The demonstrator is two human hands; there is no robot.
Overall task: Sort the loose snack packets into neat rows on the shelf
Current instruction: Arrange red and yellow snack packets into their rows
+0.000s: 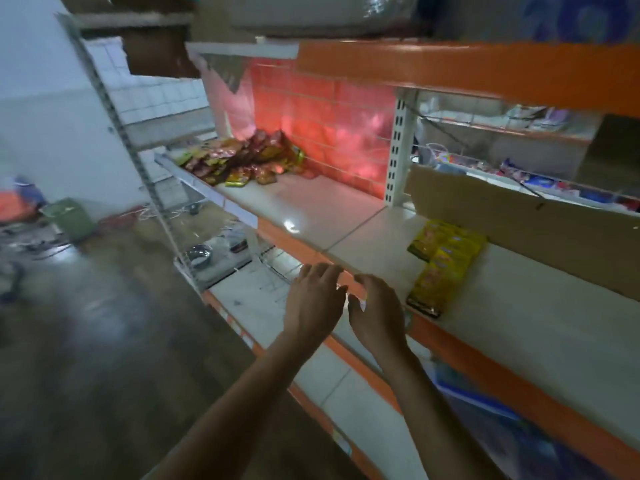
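While both hands sit empty at the shelf's front edge, nothing is being sorted. Left hand (313, 299) and right hand (377, 313) are side by side, fingers loosely curled, each grip released with no packet in it. They hover at the orange lip (356, 289); contact with it can't be told.

Loose packets (242, 161): a mixed red and yellow heap at the far left end of the shelf (311, 206), roughly 11 o'clock from the hands and well apart from them. Yellow row (441, 265): already laid flat, overlapping, at about 2 o'clock from the right hand and near it. Its front end reaches almost to the lip. A cardboard sheet (519, 230) stands just behind the row at 3 o'clock.

Judged stage: one row down, most of the heap left to do.

Risks:
- The heap lies close to the open left end, so a grab from its bottom could slide glossy packets over the edge to the floor.
- Colours are jumbled and the light is dim, so a wrong kind could land in a row.
- A wrist passing the yellow row could nudge its front packet off the lip.
- The view is blurred and packet labels are unreadable.
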